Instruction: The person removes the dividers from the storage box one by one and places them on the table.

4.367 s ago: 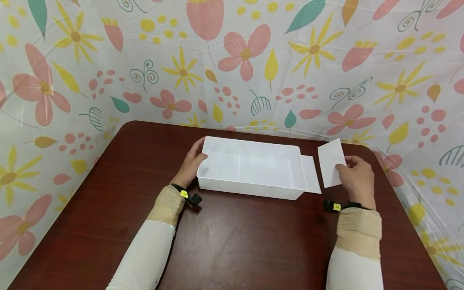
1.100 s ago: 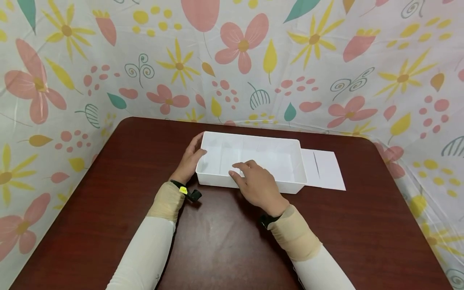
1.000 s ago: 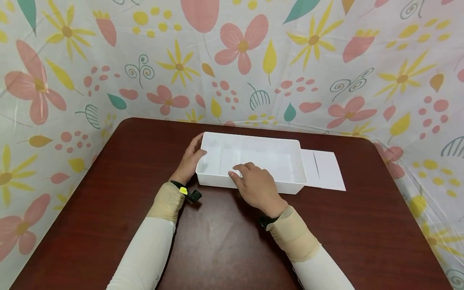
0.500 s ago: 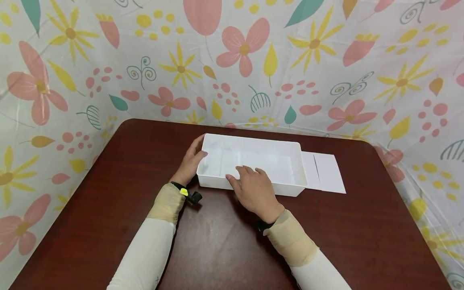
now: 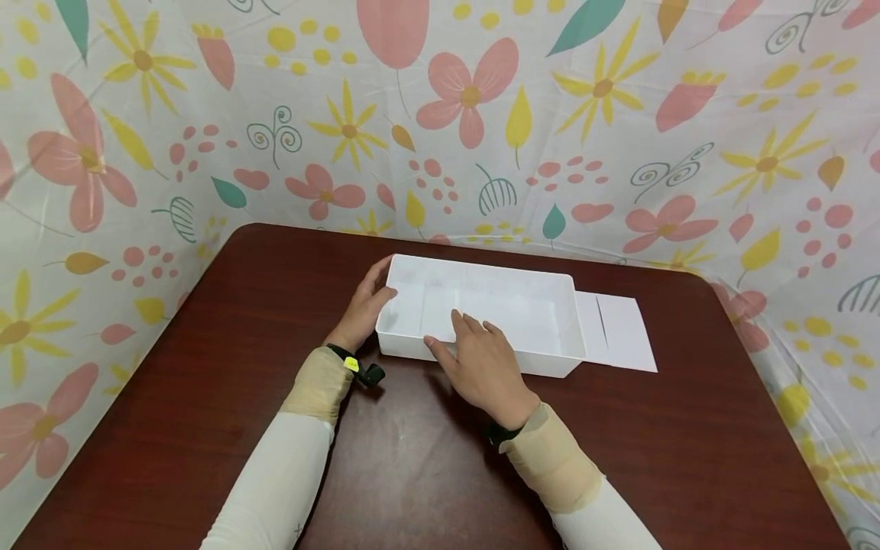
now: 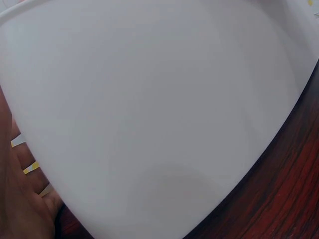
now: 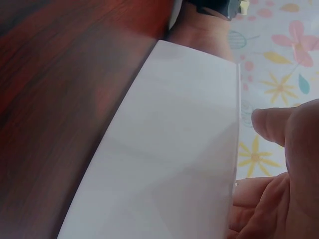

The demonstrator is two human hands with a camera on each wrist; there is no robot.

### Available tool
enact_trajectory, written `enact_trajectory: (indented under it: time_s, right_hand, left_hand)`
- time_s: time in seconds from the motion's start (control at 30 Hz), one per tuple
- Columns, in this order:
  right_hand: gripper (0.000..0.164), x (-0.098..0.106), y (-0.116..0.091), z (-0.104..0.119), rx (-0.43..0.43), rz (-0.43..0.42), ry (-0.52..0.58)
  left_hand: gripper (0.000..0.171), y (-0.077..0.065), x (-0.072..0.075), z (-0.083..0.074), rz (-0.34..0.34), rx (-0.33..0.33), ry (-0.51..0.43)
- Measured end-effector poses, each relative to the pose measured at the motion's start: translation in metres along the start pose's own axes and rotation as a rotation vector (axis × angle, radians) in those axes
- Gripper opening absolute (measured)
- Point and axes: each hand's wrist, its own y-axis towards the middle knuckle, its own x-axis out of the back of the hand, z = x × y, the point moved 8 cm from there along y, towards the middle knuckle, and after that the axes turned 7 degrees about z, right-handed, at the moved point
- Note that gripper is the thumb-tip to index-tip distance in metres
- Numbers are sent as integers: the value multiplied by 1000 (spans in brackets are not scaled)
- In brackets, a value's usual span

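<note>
A long white plastic box (image 5: pixel 491 363) stands on the table with its top uncovered. My left hand (image 5: pixel 360 309) grips the box's left end, thumb over the rim and the other fingers along the outside. In the left wrist view, the box's wall (image 6: pixel 149 109) hides most of that hand. My right hand (image 5: pixel 484 370) lies over the front rim, its fingers loosely extended into the box and its thumb near the rim. In the right wrist view, the thumb (image 7: pixel 271 124) stands apart from the box wall. Faint lines cross the box's inside near its left end.
Two white cards (image 5: pixel 629 336) lie flat side by side at the box's right end, a thin dark gap between them. The dark red-brown table (image 5: pixel 426 473) has rounded far corners. Behind it hangs a flower-patterned cloth (image 5: pixel 467 168).
Earlier my right hand held a white card at the right; that card now lies beside the other one. The right hand has moved left over the box, and its fingers have lately straightened somewhat.
</note>
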Motion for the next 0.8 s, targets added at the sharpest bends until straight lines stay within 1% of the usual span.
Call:
enact_trajectory:
  time_s: [0.13,0.2,0.3,0.43,0.53,0.8]
  right_hand:
    - [73,3,-1,0,-11,1,17]
    - [71,6,-2,0,-14,-16,36]
    - [64,12,-3,1,1,-72,57]
    - [51,18,-4,3,37,-155,54]
    - [46,21,-5,2,47,-196,55]
    - [46,26,-6,1,41,-222,79]
  left_hand:
    - [59,0,-1,-1,2,-3,2]
    - [59,0,-1,-1,-2,-2,5]
    - [59,0,0,-1,-10,3,15]
    - [59,1,0,-1,-15,9,26]
    - [60,1,0,-1,-15,8,30]
    - [60,1,1,-1,-14,5,39]
